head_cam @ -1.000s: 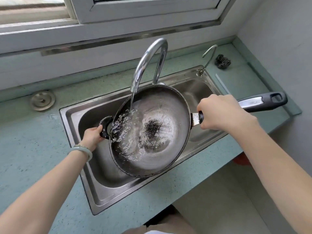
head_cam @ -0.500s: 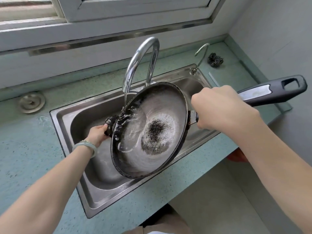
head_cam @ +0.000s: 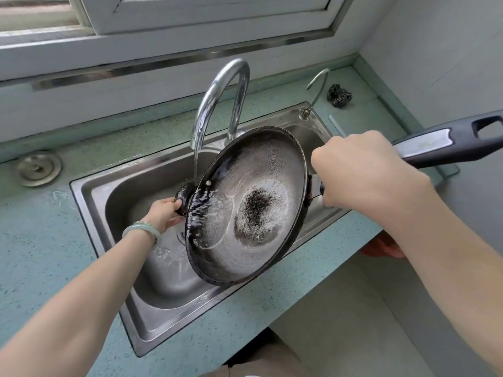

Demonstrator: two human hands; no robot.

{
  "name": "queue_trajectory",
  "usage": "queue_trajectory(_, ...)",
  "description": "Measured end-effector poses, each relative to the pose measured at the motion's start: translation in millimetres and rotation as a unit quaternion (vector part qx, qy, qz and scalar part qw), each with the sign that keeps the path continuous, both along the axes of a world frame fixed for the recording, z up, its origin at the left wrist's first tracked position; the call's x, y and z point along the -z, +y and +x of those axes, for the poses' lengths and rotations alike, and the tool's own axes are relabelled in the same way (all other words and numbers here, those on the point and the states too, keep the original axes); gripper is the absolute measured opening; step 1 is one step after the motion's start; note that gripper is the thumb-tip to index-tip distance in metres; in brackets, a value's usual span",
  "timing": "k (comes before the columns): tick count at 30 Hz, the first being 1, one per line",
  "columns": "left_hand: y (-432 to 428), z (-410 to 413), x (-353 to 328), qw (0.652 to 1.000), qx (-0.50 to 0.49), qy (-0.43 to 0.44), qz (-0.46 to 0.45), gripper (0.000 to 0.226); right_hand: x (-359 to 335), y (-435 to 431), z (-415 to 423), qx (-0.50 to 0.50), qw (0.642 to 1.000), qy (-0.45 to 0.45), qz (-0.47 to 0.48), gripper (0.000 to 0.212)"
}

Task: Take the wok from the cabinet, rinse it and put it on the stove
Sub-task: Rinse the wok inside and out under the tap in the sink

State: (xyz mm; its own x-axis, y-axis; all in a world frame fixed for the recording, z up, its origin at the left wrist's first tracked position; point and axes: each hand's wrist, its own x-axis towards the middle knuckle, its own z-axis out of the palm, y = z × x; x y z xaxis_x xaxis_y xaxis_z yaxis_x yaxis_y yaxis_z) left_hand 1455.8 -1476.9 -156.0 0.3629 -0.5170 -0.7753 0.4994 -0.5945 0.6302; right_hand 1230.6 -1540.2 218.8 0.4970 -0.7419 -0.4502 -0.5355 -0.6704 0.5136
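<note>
The steel wok point(head_cam: 253, 202), with a dark scorched patch in its middle, hangs tilted steeply over the sink point(head_cam: 114, 191), its left rim low. My right hand point(head_cam: 359, 172) grips its long black handle point(head_cam: 446, 144) near the bowl. My left hand point(head_cam: 164, 213), a pale bangle on the wrist, holds the small black helper handle on the wok's left side. Water runs from the curved tap point(head_cam: 217, 99) onto the wok's left rim and spills down into the sink.
A steel scourer point(head_cam: 339, 95) lies on the green counter point(head_cam: 40, 240) at the back right, beside a small hooked spout point(head_cam: 317, 88). A round metal plug cover point(head_cam: 38, 168) sits at the left. A window ledge runs behind; a wall closes the right side.
The wok has tilted further, its handle side raised and left rim lowered, so the water inside has poured out into the sink. Both hands keep their hold.
</note>
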Motion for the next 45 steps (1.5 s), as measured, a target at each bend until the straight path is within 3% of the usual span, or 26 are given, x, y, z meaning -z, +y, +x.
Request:
queue_trajectory(4,1,-6,-3,1.000,-0.016,0.011,0.006,0.014,2,-1,-1,-0.009,1.000,0.005,-0.009,0.040)
queue_trajectory(8,12,7,-12,0.998,-0.059,-0.008,0.023,0.031,16,-10,-8,0.021,1.000,-0.005,0.010,0.043)
queue_trajectory(15,41,72,-28,0.990,-0.098,-0.084,0.053,0.018,67,-24,-10,0.073,0.991,-0.078,0.080,0.035)
queue_trajectory(23,70,108,-69,0.975,-0.193,-0.112,-0.012,0.009,169,-45,-24,0.111,0.975,-0.141,0.133,0.021)
queue_trajectory(26,85,119,-86,0.965,-0.217,-0.147,-0.028,0.030,202,-49,-18,0.118,0.959,-0.191,0.171,0.014)
queue_trajectory(30,104,126,-109,0.949,-0.219,-0.218,-0.057,0.009,235,-51,-7,0.115,0.941,-0.223,0.226,0.037)
queue_trajectory(38,114,124,-146,0.913,-0.223,-0.332,-0.079,0.045,278,-51,2,0.106,0.922,-0.243,0.280,0.036)
queue_trajectory(42,107,108,-163,0.903,-0.233,-0.348,-0.098,0.025,289,-56,5,0.097,0.923,-0.242,0.282,0.034)
queue_trajectory(45,101,96,-172,0.895,-0.233,-0.362,-0.114,0.022,297,-62,2,0.095,0.920,-0.241,0.293,0.030)
